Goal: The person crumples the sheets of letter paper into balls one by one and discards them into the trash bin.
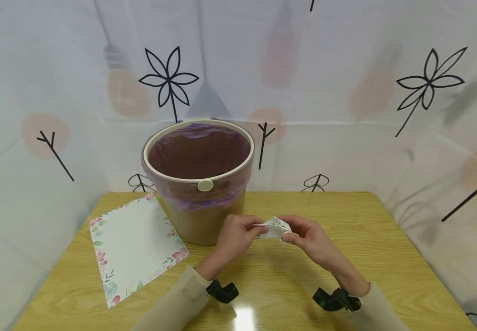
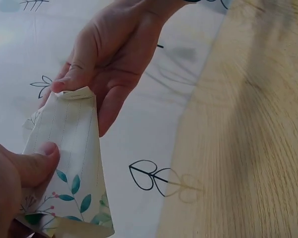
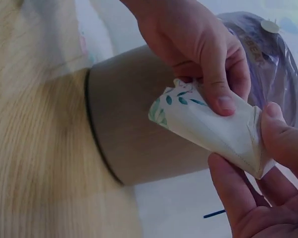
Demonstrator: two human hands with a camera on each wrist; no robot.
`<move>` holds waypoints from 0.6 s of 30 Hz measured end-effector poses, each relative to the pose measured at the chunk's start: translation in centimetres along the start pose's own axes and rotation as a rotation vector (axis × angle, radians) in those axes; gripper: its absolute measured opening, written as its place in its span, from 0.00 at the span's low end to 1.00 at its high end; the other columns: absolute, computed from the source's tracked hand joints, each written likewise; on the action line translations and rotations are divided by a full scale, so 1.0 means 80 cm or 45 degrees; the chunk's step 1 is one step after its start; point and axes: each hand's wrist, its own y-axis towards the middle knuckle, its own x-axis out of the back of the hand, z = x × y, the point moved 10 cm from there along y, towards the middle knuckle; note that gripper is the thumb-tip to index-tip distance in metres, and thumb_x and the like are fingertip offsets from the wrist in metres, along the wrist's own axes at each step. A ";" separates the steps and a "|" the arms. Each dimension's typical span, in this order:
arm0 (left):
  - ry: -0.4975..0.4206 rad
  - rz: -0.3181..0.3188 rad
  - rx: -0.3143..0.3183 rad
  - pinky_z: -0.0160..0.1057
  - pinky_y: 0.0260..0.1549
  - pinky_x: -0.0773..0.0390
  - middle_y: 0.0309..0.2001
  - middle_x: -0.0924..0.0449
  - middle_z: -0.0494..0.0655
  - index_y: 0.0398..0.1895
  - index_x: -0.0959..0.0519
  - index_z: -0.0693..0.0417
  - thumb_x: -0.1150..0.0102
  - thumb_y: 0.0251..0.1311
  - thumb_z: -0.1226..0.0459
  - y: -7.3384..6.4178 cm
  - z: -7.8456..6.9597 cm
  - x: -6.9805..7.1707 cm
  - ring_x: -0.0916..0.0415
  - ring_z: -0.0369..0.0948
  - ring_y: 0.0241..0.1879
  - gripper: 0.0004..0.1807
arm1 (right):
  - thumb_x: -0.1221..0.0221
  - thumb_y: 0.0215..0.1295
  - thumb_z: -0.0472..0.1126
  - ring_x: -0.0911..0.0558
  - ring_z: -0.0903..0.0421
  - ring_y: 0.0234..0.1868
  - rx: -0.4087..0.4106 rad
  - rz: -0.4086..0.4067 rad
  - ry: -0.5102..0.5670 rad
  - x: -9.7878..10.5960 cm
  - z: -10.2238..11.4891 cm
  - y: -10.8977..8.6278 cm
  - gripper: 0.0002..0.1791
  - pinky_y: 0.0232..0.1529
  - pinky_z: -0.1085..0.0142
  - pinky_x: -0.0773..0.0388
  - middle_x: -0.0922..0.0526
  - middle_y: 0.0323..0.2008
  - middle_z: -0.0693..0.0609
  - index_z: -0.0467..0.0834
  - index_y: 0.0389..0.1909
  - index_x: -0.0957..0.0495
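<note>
Between both hands is a folded sheet of floral paper [image 1: 275, 228], held above the table just right of the bin. My left hand [image 1: 238, 234] pinches one end, its thumb flat over the printed leaves in the left wrist view. At the other end my right hand [image 1: 309, 238] grips a small turned-over edge with thumb and fingers. In the right wrist view the paper [image 3: 208, 119] looks like a narrow, layered, tapering shape, with faint ruled lines on its pale face and teal leaves near the left hand.
A beige bin [image 1: 205, 225] with a purple liner [image 1: 199, 202] stands at the back left of the wooden table [image 1: 313, 262]. Left of it lies a flat white sheet [image 1: 135, 248] with a floral border. A patterned cloth [image 1: 304, 151] hangs behind.
</note>
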 end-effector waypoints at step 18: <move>-0.172 -0.011 0.213 0.33 0.23 0.23 0.29 0.13 0.39 0.33 0.10 0.53 0.25 0.54 0.58 0.001 0.019 -0.002 0.23 0.32 0.24 0.09 | 0.42 0.67 0.25 0.17 0.56 0.35 0.132 -0.206 -0.150 0.006 0.005 0.001 0.18 0.36 0.66 0.17 0.16 0.43 0.38 0.34 0.57 0.25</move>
